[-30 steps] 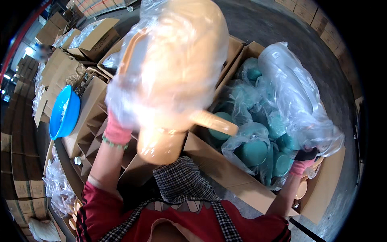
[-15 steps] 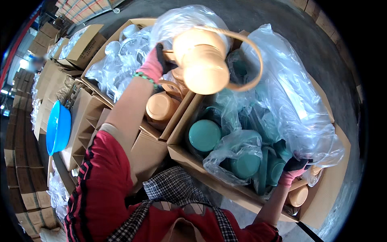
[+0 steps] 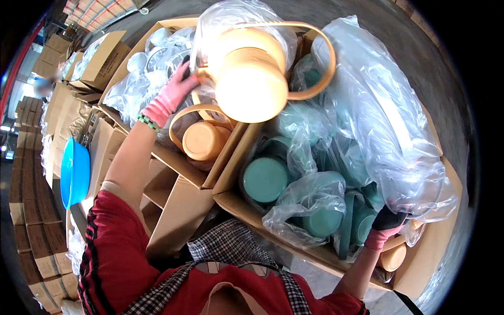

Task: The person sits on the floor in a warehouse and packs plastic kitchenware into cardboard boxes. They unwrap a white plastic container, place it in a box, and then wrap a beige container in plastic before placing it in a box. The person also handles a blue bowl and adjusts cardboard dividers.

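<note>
A peach plastic vessel (image 3: pixel 252 89) with a large loop handle, like a watering can, sits high over the boxes, partly in a clear plastic bag (image 3: pixel 210 31). My left hand (image 3: pixel 170 94), in a pink glove with black fingertips, is just left of it with fingers apart; whether the fingertips touch it I cannot tell. Below, another peach vessel (image 3: pixel 202 142) rests bottom up in the left carton. My right hand (image 3: pixel 387 223), gloved alike, is closed on the lower end of a long clear plastic bag (image 3: pixel 378 105) lying over the right carton.
The right carton (image 3: pixel 294 249) holds several green vessels (image 3: pixel 265 179), some bagged, plus a small peach one (image 3: pixel 392 258) near its front corner. Bagged pale items (image 3: pixel 142 79) fill the left carton. A blue basin (image 3: pixel 74 173) and stacked brown boxes (image 3: pixel 37 210) stand at left.
My left hand has moved left off the peach vessel and its fingers have spread. The vessel has shifted slightly left. My right hand keeps its grip on the bag.
</note>
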The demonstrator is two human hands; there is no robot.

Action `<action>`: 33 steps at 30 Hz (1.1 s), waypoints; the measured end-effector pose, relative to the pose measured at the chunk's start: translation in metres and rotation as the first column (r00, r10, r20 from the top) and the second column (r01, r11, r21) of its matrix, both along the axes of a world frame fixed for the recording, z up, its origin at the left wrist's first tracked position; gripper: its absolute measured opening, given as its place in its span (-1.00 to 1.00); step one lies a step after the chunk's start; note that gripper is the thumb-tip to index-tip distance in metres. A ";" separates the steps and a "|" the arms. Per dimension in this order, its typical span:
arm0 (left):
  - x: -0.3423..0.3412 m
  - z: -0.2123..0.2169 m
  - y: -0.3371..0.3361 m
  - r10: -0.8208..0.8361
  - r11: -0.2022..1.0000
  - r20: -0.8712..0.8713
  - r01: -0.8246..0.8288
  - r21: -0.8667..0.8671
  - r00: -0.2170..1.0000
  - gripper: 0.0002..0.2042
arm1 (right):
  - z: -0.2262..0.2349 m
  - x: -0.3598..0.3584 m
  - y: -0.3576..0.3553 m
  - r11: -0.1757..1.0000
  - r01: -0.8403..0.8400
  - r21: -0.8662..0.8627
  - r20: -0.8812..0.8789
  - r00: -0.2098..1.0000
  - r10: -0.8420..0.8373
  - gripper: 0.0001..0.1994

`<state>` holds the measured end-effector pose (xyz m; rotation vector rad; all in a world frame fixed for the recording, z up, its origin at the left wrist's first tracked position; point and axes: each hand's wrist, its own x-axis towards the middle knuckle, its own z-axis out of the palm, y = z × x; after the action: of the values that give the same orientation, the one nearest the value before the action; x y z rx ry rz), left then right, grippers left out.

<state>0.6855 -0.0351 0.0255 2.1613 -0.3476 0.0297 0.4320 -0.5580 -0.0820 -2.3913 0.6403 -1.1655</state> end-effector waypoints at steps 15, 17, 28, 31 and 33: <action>0.107 0.067 -0.023 -0.173 0.984 -0.273 0.179 -0.001 0.946 -0.77 | 0.012 0.004 0.012 0.998 0.048 -0.050 -0.094 0.994 -0.052 -0.69; 0.127 0.037 -0.021 -0.172 0.962 -0.251 0.217 0.163 0.953 -0.80 | 0.008 0.001 0.007 0.999 0.033 -0.026 -0.099 0.994 -0.036 -0.70; 0.045 -0.028 -0.042 0.085 0.603 0.222 -0.227 0.765 0.971 -0.52 | -0.002 -0.006 -0.008 0.990 0.002 -0.138 -0.228 0.973 -0.034 -0.63; -0.049 -0.003 -0.037 -0.217 0.687 0.466 -0.205 0.697 0.858 -0.51 | -0.004 -0.004 0.000 0.971 0.038 -0.235 -0.191 0.978 -0.085 -0.61; -0.138 0.010 -0.032 -0.264 0.667 0.351 -0.093 0.739 0.898 -0.50 | 0.009 -0.001 0.011 0.935 0.026 -0.354 -0.173 0.981 -0.092 -0.63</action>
<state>0.5477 -0.0671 0.0359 2.9581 -0.8476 0.3870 0.4314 -0.5469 -0.0731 -2.8270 0.6086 -1.1705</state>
